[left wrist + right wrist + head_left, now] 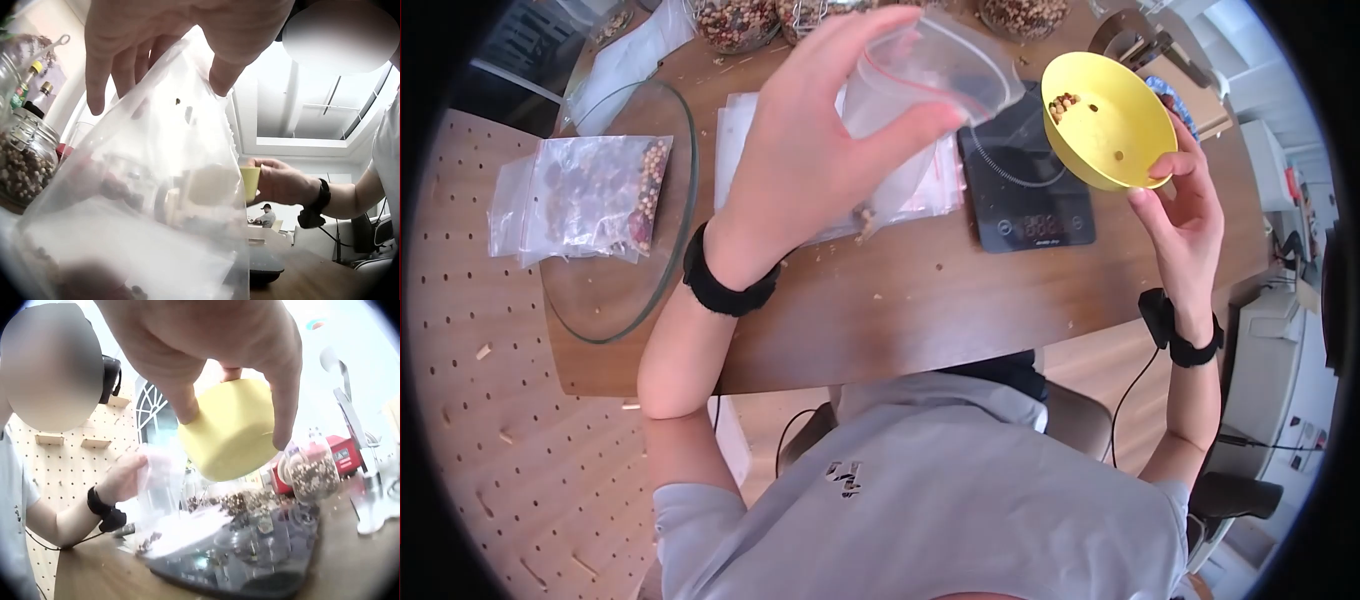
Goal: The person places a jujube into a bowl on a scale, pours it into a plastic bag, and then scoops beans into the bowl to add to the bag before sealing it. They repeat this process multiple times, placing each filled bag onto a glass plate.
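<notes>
The head view looks down from above the fingers point(1187, 168) of the left hand point(800, 150) and right hand point(1190, 215), each wrist view looks closely past its own fingers towards the opposite hand, and all three share the clear bag point(156, 194) and yellow bowl point(231, 434) at those fingers.

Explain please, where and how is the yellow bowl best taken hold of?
Best, I think, by the rim and outer wall on the person's right, coming from that side, as the right hand does. The bowl is round and open, with a rim that fingers can pinch, and most small pieces lie near the opposite wall.
</notes>
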### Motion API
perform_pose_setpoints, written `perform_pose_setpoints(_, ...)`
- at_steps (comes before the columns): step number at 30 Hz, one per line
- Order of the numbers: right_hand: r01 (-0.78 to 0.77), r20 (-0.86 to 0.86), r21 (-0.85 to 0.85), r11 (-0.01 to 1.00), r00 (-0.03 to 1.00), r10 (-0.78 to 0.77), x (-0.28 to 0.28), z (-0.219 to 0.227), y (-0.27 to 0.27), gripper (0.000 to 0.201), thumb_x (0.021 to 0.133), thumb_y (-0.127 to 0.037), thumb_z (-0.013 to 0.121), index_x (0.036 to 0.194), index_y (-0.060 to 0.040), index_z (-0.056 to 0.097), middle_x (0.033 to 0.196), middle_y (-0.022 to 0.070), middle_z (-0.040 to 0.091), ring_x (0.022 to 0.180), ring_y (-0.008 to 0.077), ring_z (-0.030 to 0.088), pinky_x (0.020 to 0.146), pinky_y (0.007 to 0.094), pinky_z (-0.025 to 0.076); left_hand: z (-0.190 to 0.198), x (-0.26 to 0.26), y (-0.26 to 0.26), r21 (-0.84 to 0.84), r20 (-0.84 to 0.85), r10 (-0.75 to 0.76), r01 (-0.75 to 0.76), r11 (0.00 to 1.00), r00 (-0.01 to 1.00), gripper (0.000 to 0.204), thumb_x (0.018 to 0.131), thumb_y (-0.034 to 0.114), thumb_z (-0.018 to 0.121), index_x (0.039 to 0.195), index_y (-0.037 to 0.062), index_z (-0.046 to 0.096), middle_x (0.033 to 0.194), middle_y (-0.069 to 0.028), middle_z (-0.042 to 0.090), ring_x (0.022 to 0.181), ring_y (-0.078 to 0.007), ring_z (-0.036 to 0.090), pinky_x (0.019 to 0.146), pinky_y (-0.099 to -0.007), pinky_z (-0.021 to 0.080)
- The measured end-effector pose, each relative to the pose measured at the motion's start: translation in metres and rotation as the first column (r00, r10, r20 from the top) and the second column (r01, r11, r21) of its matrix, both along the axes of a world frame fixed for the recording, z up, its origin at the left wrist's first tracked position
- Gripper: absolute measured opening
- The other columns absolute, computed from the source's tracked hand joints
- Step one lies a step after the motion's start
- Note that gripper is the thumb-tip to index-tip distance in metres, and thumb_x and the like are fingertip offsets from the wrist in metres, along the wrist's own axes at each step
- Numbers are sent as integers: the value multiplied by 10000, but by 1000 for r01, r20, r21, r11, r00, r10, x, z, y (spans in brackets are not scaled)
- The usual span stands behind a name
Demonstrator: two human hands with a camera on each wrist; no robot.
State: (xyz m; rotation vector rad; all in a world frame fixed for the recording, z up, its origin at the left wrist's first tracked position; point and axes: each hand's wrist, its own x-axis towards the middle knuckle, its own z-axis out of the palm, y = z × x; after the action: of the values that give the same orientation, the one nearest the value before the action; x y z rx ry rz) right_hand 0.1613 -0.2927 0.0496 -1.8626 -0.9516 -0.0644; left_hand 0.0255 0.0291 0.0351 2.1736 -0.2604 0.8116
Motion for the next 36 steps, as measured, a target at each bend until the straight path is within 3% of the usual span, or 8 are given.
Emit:
perform_pose_setpoints(10,-231,267,-251,940,917,297,-14,98,68,263,837,19,771,1014,-56,591,1598,205,369,1430,301,463,1051,406,534,-5,4,-8,-134,38,2,3,991,999,656,825,222,852,1383,19,574,1217,-118,645,1119,-243,630,990,-355,484)
perform_pose_setpoints(12,-124,574,-419,899,732,368,-21,112,81,298,772,53,795,968,-57,599,1580,208,392,1433,351,466,1046,424,528,-5,5,-9,-181,71,-3,16,983,997,651,825,259,856,1356,3,582,1184,-137,647,1077,-273,641,963,-367,496)
perform_pose_setpoints(17,-174,671,-490,854,549,497,-38,115,101,277,717,17,796,913,-28,606,1502,238,491,1371,441,509,1052,483,521,-8,7,-5,-294,47,-77,87,952,996,626,847,245,838,1356,-10,577,1226,-131,652,1123,-255,641,1015,-370,485)
perform_pose_setpoints(20,-150,808,-544,826,174,563,-28,112,100,269,669,-14,783,879,11,615,1426,258,566,1346,466,522,1046,469,539,-11,10,-4,-391,75,-118,138,910,990,651,836,254,849,1360,-18,575,1252,-128,657,1143,-232,638,1031,-367,485)
perform_pose_setpoints(22,-179,844,-499,848,120,523,-21,101,97,269,673,-16,784,887,8,623,1429,260,563,1350,461,518,1053,467,534,-12,10,-3,-377,73,-100,121,918,992,683,821,253,862,1375,-18,569,1255,-129,660,1148,-221,635,1031,-365,487)
perform_pose_setpoints(28,-62,693,-242,968,688,217,-24,96,65,285,750,49,822,944,-54,639,1560,227,404,1381,381,518,1027,444,550,-4,2,-5,-324,-27,-107,92,941,994,752,815,138,847,1471,9,502,1328,-102,624,1238,-188,581,1096,-349,425)
perform_pose_setpoints(30,-60,355,-80,995,931,85,-18,81,50,261,781,42,815,951,-52,641,1541,210,421,1397,336,499,1005,417,563,-1,-1,-5,-302,-78,-100,72,950,992,767,815,73,830,1497,18,482,1350,-80,600,1271,-175,559,1129,-345,396)
perform_pose_setpoints(36,35,-126,-24,999,991,-38,4,-14,18,294,783,-113,889,931,-53,642,1517,223,409,1335,323,549,1035,433,552,3,0,-1,-150,-48,-23,16,989,999,690,748,143,890,1345,25,565,1221,-73,612,1121,-186,606,1020,-345,469)
